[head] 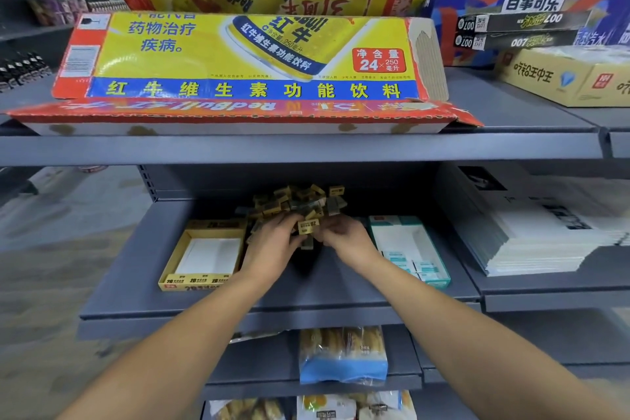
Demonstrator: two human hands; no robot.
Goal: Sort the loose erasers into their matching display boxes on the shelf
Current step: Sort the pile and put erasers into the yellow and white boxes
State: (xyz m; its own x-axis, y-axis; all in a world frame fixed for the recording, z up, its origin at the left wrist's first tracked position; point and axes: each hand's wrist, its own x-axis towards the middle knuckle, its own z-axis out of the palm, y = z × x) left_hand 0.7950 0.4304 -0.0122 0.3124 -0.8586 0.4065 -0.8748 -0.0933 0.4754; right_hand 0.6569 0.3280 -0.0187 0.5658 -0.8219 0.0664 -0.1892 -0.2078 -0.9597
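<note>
A heap of loose yellow-wrapped erasers (300, 199) lies at the back of the middle shelf. My left hand (272, 242) and my right hand (344, 237) meet at the heap's front edge. Between their fingertips they pinch a yellow 2B eraser (308, 227), its label facing me. More erasers sit under the fingers. A yellow 2B display box (201, 280) stands to the left, its white inside bare. A teal and white display box (433, 280) stands to the right with a few teal erasers (414, 264) in its front end.
The grey shelf (272, 312) has an overhanging shelf above carrying a flattened Red Bull carton (238, 61). Stacked white booklets (545, 242) lie to the right. Bagged bread (342, 355) sits on the shelf below.
</note>
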